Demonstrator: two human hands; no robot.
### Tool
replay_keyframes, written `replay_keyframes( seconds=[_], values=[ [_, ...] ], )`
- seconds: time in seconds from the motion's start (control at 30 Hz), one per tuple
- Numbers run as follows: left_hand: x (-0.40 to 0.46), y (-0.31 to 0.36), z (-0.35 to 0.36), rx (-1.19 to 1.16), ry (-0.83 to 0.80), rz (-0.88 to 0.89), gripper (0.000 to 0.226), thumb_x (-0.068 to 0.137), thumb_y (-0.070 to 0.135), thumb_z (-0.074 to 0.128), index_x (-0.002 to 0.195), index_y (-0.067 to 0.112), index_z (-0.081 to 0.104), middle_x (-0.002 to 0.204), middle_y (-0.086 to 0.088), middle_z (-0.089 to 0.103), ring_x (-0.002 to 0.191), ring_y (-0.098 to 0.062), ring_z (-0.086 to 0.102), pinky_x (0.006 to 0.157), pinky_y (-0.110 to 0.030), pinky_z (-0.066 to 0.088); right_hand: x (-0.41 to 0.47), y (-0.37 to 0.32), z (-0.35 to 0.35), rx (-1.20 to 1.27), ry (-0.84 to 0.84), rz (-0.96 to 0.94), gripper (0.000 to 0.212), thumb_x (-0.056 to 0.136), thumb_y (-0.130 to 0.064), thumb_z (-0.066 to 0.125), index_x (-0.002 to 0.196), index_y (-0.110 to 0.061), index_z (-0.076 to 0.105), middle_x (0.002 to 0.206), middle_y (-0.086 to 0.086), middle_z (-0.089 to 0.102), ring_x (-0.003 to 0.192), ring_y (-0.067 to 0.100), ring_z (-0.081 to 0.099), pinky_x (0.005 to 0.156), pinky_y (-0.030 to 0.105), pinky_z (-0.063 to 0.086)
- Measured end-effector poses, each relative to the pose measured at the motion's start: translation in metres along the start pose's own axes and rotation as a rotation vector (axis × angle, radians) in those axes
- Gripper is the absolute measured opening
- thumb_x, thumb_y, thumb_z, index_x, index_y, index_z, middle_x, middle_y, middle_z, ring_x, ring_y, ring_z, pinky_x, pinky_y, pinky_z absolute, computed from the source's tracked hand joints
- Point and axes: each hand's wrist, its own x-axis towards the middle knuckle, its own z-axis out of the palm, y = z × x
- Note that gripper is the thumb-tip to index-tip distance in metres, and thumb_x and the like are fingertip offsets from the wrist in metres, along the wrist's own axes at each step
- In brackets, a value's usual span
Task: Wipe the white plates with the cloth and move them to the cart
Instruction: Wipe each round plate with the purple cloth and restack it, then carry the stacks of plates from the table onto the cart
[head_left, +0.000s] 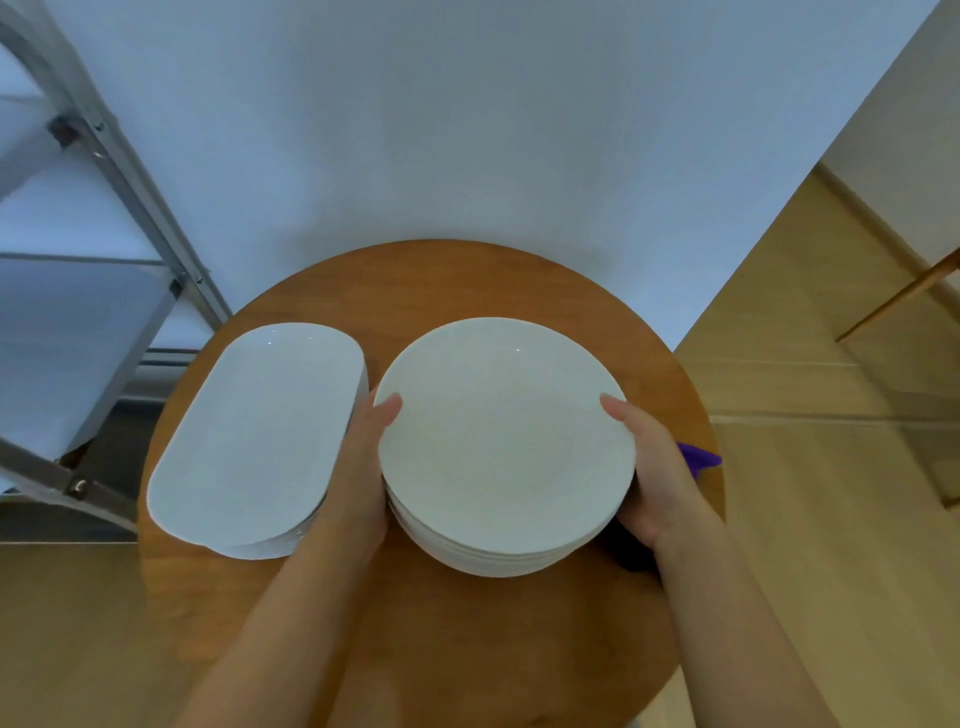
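Round wooden table (441, 280) carries everything; metal cart (130, 171) stands just beside it at the person's left, shelves look pale and flat. On table, L side: stack of oblong white plates (254, 431), several deep judging by edges at the near rim. R of it, nearly touching: stack of round white plates (504, 441), also several deep, rims visible at the near side. Left hand (363, 467) sits in the gap btwn the two stacks, thumb lying over the rim of the top round plate, fingers hidden under/behind the stack edge, so cannot tell how many plates it has hold of. Right hand (654, 478) mirrors it on the opp. side, thumb on top of rim, fingers curled below out of sight. Both hands thus closed on the round stack at opposite rims; whether lifting top plate only or whole stack, not clear. Purple cloth (701, 457) pokes out behind right hand, on table or under the fingers, cannot tell which. Handling est.: glazed ceramic, stiff, brittle, smooth and prob. slippery; whole stack would be heavy, single plate moderate. Best hold = two-sided rim grip as now, thumbs on top, fingers under. Risk: plates sliding on each other if tilted; chip if knocked against oblong stack or cart frame.
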Motion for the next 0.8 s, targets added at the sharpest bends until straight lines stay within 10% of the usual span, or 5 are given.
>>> replay_keyframes(
  seconds=[0.17, 0.53, 0.8],
  values=[
    [0.000, -0.014, -0.003, 0.016, -0.002, 0.083, 0.021, 0.085, 0.054, 0.051, 0.080, 0.050, 0.071, 0.085, 0.015, 0.074, 0.080, -0.010, 0.071, 0.068, -0.037, 0.051, 0.013, 0.002, -0.002, 0.007, 0.010, -0.025, 0.048, 0.097, -0.051, 0.034, 0.095, -0.027, 0.075, 0.101, 0.003, 0.074, 0.092, 0.022, 0.071, 0.075, 0.038, 0.053],
    [-0.001, -0.005, -0.008, -0.007, -0.075, -0.037, 0.027, 0.081, 0.036, 0.048, 0.076, 0.047, 0.073, 0.079, 0.015, 0.073, 0.073, -0.007, 0.071, 0.051, -0.020, 0.053, 0.012, 0.012, -0.012, 0.083, 0.087, 0.019, 0.053, 0.098, -0.028, 0.038, 0.058, -0.030, 0.073, 0.065, -0.009, 0.071, 0.057, 0.008, 0.067, 0.047, 0.022, 0.051],
    [-0.003, 0.036, -0.004, 0.018, -0.137, -0.358, 0.023, 0.087, 0.032, 0.054, 0.079, 0.029, 0.076, 0.081, 0.006, 0.075, 0.080, -0.016, 0.071, 0.061, -0.032, 0.054, 0.011, -0.029, -0.003, 0.015, 0.000, 0.301, 0.032, 0.090, -0.044, 0.049, 0.093, -0.029, 0.077, 0.102, 0.002, 0.074, 0.090, 0.021, 0.071, 0.064, 0.032, 0.056]
  ],
)
